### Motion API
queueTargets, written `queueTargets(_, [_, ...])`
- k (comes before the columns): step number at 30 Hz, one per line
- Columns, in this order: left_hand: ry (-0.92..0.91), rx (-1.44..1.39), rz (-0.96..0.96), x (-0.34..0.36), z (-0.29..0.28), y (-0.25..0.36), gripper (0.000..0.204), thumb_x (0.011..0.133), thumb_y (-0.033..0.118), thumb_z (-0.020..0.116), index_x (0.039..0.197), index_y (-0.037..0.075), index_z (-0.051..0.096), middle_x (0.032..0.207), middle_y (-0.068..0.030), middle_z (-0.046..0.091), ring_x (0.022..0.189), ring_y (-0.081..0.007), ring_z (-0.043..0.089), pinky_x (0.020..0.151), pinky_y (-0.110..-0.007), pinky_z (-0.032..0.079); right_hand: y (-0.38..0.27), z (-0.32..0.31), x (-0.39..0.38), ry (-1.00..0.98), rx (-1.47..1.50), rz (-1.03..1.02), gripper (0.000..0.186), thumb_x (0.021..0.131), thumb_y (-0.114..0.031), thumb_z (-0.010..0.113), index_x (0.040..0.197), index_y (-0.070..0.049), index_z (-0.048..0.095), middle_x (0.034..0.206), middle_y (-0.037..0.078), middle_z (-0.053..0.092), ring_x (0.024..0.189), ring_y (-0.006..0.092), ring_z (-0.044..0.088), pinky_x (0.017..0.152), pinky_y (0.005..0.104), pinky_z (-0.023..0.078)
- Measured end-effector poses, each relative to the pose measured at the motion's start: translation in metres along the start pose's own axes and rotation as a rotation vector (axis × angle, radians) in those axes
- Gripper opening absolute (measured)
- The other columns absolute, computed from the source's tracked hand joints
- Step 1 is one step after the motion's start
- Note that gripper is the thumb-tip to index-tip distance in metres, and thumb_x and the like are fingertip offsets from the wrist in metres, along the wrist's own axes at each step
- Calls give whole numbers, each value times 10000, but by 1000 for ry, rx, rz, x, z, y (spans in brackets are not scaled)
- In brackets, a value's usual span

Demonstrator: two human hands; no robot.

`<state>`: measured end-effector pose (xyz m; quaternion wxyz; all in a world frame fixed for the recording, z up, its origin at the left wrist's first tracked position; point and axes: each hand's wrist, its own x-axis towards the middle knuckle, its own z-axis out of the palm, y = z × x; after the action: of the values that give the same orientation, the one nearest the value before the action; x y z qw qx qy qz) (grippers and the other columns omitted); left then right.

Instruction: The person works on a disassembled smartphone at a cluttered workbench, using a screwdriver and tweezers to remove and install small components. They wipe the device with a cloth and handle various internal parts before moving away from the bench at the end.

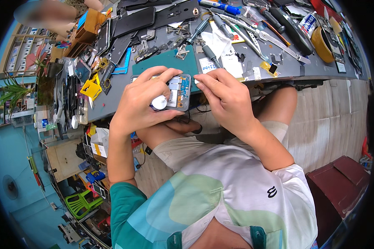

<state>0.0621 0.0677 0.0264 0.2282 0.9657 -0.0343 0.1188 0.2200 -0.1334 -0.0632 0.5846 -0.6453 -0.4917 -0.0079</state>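
My left hand is closed around an opened phone, whose inner boards and metal parts show, and a small tube with a white end. The phone is held at the desk's front edge, by a green work mat. To the right of the phone, my right hand pinches a small white piece between thumb and index finger. Behind it on the desk lie a grey pen-shaped tool and white paper cards.
The grey desk carries tools, phone parts, a yellow tape roll and a yellow stand. A person is at the upper left, beside a wooden box. A maroon chair is at the lower right.
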Motion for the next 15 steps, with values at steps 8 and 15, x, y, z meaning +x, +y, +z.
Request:
queueTargets(8, [-10, -15, -7, -1, 0, -3, 563, 617, 138, 1044, 901, 77, 562, 1424, -171, 805, 1305, -432, 706, 1046, -493, 602, -2, 4, 0, 18, 27, 36, 192, 1008, 6, 803, 1200, -4, 804, 1024, 138, 743, 826, 331, 761, 723, 428, 610])
queueTargets(15, [-4, 7, 8, -1, 1, -4, 540, 625, 162, 1042, 972, 80, 636, 1390, -133, 817, 1295, -422, 718, 997, -486, 617, -5, 6, 0, 29, 37, 77, 166, 1014, 7, 804, 1179, -1, 808, 1032, 142, 752, 812, 321, 762, 714, 421, 608])
